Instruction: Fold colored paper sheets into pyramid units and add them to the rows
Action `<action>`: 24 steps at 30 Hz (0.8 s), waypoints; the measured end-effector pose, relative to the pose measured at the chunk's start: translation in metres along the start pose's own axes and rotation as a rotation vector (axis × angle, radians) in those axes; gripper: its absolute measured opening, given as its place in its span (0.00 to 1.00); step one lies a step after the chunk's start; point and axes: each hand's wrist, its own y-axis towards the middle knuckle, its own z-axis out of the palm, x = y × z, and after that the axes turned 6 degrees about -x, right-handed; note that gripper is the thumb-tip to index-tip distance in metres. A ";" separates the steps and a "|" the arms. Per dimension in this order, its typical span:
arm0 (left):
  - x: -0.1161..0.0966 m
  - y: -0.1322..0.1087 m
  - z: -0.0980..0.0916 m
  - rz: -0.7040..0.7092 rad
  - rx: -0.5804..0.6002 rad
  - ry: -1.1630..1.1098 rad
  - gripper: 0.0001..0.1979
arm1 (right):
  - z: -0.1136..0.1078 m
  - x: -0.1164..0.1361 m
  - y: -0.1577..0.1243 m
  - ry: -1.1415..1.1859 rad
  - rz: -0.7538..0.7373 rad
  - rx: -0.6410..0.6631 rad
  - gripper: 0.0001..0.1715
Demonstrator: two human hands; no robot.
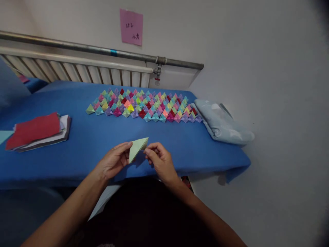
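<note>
A pale green folded paper piece (136, 148) is held over the near edge of the blue-covered surface (84, 137). My left hand (114, 162) pinches its lower left side and my right hand (159, 160) pinches its right corner, both with fingers closed on it. Farther back lie several rows of small folded paper shapes (144, 105) in many colours, set side by side.
A stack of paper sheets topped by a red sheet (36, 131) lies at the left. A folded light blue cloth (223, 122) rests at the right end. Behind are a radiator (74, 70), a metal pipe (102, 50) and a pink note (131, 27) on the wall.
</note>
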 end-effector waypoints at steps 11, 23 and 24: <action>0.010 -0.006 0.004 -0.093 0.126 -0.090 0.06 | 0.007 0.003 0.001 0.068 0.021 0.036 0.10; 0.017 -0.003 0.000 -0.082 0.093 -0.077 0.09 | 0.005 0.002 -0.002 0.044 -0.021 -0.020 0.11; 0.018 -0.003 0.000 -0.087 0.094 -0.082 0.09 | 0.005 0.001 -0.002 0.043 -0.023 -0.019 0.11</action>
